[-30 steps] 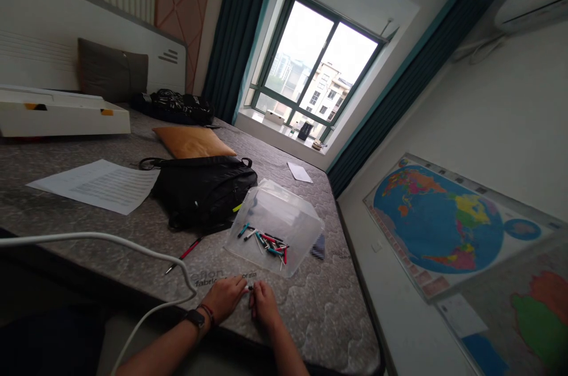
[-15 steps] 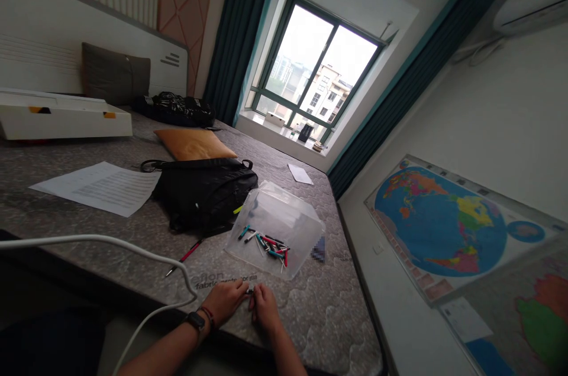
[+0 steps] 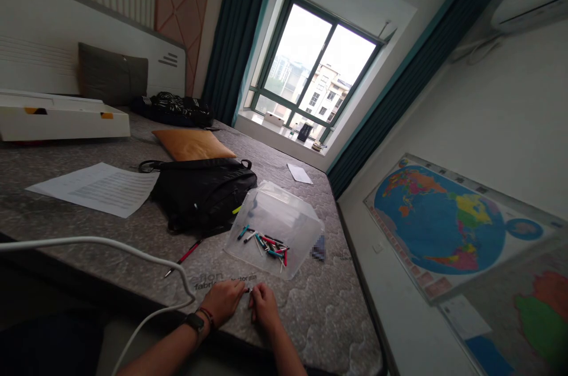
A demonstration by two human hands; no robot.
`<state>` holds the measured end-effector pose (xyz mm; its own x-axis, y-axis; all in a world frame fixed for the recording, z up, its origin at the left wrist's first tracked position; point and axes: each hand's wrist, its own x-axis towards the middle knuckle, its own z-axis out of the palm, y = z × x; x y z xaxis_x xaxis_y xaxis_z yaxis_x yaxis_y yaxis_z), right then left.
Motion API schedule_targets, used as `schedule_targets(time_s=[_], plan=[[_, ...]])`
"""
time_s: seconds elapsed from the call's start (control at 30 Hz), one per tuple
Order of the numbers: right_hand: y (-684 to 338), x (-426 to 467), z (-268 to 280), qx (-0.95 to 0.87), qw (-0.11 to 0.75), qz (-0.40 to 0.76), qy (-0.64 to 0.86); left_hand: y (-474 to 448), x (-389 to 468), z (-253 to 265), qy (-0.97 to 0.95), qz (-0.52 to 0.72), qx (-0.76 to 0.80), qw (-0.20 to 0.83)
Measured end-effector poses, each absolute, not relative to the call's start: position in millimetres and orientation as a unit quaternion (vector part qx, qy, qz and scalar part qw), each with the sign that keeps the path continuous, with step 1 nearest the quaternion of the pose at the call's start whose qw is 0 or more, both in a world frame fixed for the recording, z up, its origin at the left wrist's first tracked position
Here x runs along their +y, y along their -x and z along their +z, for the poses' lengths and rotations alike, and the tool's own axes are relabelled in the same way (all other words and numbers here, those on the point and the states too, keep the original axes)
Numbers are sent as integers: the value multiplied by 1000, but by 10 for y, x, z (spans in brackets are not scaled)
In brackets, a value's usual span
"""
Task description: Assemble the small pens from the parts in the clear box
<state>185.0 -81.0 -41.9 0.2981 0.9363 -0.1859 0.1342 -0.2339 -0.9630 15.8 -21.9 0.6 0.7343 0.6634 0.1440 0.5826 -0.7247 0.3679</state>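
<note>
My left hand, with a dark watch and a red band at its wrist, is closed over the mattress near its front edge. From its fingertips pokes a small dark piece that looks like a pen part. Just right of it, my right hand is pinched closed on a slim piece, mostly hidden by the fingers, with a pale tip towards the left hand. Beyond both hands, a clear plastic box lies with several teal, red, black and white pens and pen parts in it.
A red and black pen lies left of the hands. A white cable loops at front left. Farther back are a black backpack, a printed sheet, an orange envelope and a white box.
The fingertips of my two hands have drawn slightly apart, and a narrow gap shows between the small pieces they hold. The view has shifted very slightly; the box and pens stay put.
</note>
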Motion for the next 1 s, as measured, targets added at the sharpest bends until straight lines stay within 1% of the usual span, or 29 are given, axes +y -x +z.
schedule_targets(time_s=[0.1,0.4,0.6,0.73,0.8,0.87,0.9,0.93,1.0], plan=[[-1848,-799,-414,-400,459,444,658,-152,-218,16,-920,126,337,154],[-1823,-786,-387,-353,494,432,666,-173,-201,-55,-914,148,342,159],[-1887,-748,-429,-322,557,402,652,-172,-206,-41,-912,158,343,158],[-1925,-775,-415,-280,574,407,653,-171,-207,-37,-914,155,341,157],[-1933,-818,-384,-236,623,377,643,-171,-205,-49,-913,155,342,160],[-1927,-860,-353,-188,689,315,625,-170,-202,-64,-912,156,342,164],[-1917,-874,-343,-177,708,286,621,-169,-201,-69,-912,156,341,165],[-1901,-883,-336,-180,710,267,626,-168,-200,-71,-912,155,341,165],[-1853,-887,-332,-223,670,260,659,-165,-199,-69,-912,153,344,163]])
